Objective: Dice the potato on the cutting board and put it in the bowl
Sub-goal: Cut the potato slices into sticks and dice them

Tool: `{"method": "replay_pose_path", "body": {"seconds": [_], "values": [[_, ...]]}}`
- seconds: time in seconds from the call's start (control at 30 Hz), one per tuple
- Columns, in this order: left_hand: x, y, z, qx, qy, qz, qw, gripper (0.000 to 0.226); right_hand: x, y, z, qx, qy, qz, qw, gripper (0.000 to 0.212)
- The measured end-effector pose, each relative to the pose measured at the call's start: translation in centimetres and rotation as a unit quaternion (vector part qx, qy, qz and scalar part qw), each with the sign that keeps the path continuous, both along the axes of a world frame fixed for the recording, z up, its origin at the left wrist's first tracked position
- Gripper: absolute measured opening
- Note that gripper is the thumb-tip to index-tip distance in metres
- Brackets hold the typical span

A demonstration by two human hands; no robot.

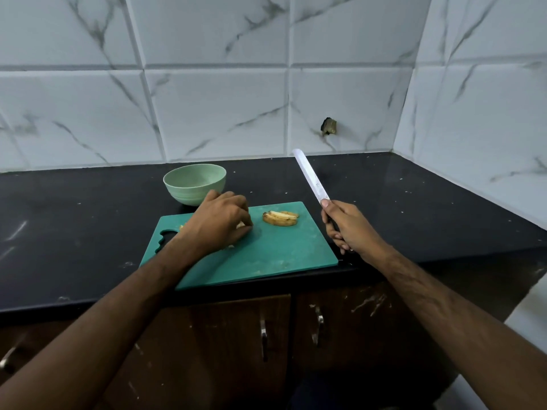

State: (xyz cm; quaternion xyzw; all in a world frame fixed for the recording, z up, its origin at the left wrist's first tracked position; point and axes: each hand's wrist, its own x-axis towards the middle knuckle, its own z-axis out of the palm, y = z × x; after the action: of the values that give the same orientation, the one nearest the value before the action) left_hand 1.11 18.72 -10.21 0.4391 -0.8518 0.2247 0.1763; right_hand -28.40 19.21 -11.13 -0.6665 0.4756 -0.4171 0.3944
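A green cutting board (275,255) lies on the black counter. A few sliced potato strips (280,218) sit on its far right part. My left hand (220,221) curls over other potato pieces at the board's far left; only small pale bits (241,224) show under the fingers. My right hand (346,226) grips the handle of a knife (309,176), held up off the board's right edge with the blade pointing away and to the left. A pale green bowl (194,183) stands just behind the board; its inside is mostly hidden.
The black counter (414,202) runs to a marble-tiled wall behind and on the right. Brown cabinet doors with metal handles (263,335) are below the counter edge. A dark hole (328,126) marks the back wall.
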Motion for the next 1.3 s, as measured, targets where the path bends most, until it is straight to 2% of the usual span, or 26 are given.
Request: {"method": "replay_pose_path", "body": {"seconds": [0.13, 0.27, 0.33, 0.5, 0.63, 0.8, 1.0, 1.2, 1.3], "values": [[0.0, -0.4, 0.9, 0.003, 0.031, 0.069, 0.997, 0.008, 0.2, 0.1, 0.0, -0.003, 0.004, -0.010, 1.000, 0.041], [-0.5, -0.8, 1.0, -0.053, 0.010, 0.125, 0.991, 0.017, 0.3, 0.2, 0.1, -0.004, 0.008, -0.013, 1.000, 0.040], [-1.5, -1.3, 1.0, -0.050, 0.010, 0.109, 0.993, 0.021, 0.4, 0.3, 0.1, -0.004, 0.006, -0.014, 1.000, 0.040], [-5.5, -2.4, 1.1, 0.058, 0.008, 0.055, 0.997, 0.042, 0.4, 0.3, 0.1, -0.007, 0.000, -0.019, 1.000, 0.040], [-6.7, -3.1, 1.1, 0.095, -0.028, 0.064, 0.993, 0.035, 0.2, 0.1, -0.1, -0.010, 0.003, -0.019, 1.000, 0.040], [-5.8, -3.2, 0.4, 0.096, 0.016, 0.046, 0.994, 0.024, 0.1, -0.2, -0.3, -0.005, 0.003, -0.017, 1.000, 0.042], [-5.5, -2.9, 0.3, 0.117, 0.003, 0.033, 0.993, 0.031, 0.2, -0.2, -0.3, -0.011, 0.002, -0.015, 1.000, 0.042], [-5.6, -2.4, 0.5, 0.113, 0.026, 0.031, 0.993, 0.025, 0.2, -0.2, -0.4, -0.010, 0.004, -0.017, 1.000, 0.042], [-5.3, -1.9, 0.5, 0.140, 0.040, -0.007, 0.989, 0.027, 0.2, -0.2, -0.2, -0.010, 0.006, -0.016, 1.000, 0.042]]}}
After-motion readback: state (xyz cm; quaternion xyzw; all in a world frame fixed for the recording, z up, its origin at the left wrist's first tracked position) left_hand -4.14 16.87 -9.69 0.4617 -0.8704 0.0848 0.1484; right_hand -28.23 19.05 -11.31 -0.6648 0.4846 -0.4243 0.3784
